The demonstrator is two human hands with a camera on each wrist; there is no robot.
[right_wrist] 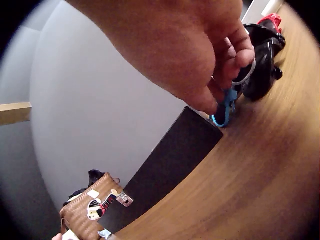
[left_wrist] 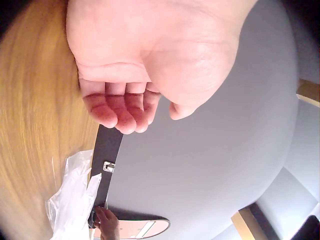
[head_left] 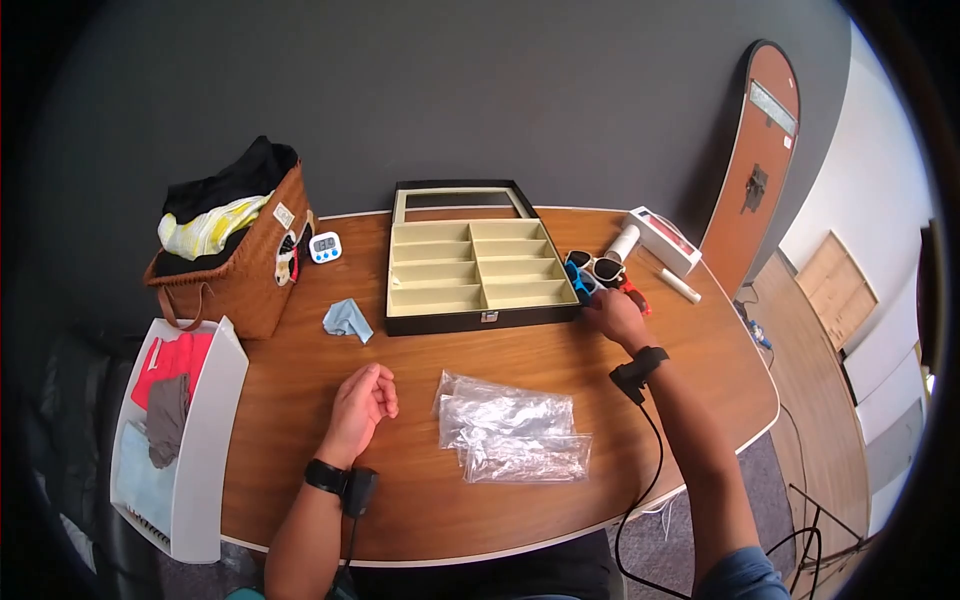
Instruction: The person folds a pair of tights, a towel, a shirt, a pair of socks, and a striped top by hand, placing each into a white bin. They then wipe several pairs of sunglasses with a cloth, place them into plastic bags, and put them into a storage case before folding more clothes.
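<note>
The fingers [right_wrist: 242,56] of a person's right hand [head_left: 617,318] curl inward, with thumb and forefinger appearing to pinch the blue glasses [right_wrist: 231,97] beside the right end of an open black case [head_left: 434,323]; how firm the hold is cannot be told. White glasses [head_left: 607,268] and red glasses [head_left: 640,300] crowd close by on the table [head_left: 400,530].

The left hand [head_left: 360,412] lies palm inward near the table's front, its fingers [left_wrist: 120,112] loosely bent, side by side, and holding nothing.

The case, its windowed lid raised, shows two columns of pale compartments. Clear sleeves [head_left: 510,420] overlap in front of it; a blue cloth [head_left: 347,320] and a timer [head_left: 325,247] sit to its left, ahead of a brown basket [head_left: 262,290] and a white bin [head_left: 205,460] of folded cloth. A carton [head_left: 665,240] stands beyond the glasses.

The step in hand appears to be picking one pair from the cluster. The next move would call for a secure pinch and a lift that frees the blue glasses without dragging their neighbors.
</note>
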